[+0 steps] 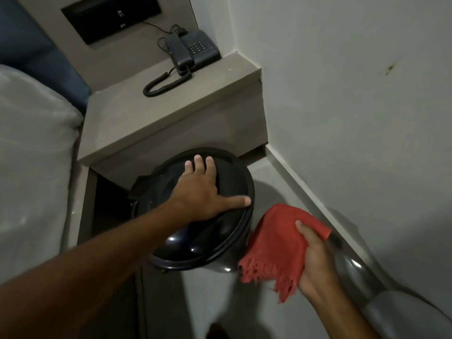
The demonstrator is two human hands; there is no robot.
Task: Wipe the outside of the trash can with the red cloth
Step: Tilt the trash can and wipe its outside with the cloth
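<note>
A black round trash can [203, 243] with a glossy domed lid stands on the floor, partly under the bedside shelf. My left hand [203, 192] lies flat on the lid with its fingers spread, holding nothing. My right hand [315, 263] grips a red cloth [274, 243] with a frayed lower edge. The cloth hangs against the can's right side, just below the lid's rim. The can's body is mostly hidden under the lid.
A grey bedside shelf [171, 123] juts out above the can and carries a black corded phone [193, 50]. A bed with pale bedding [31, 152] fills the left. A white wall [354, 106] and its skirting close off the right.
</note>
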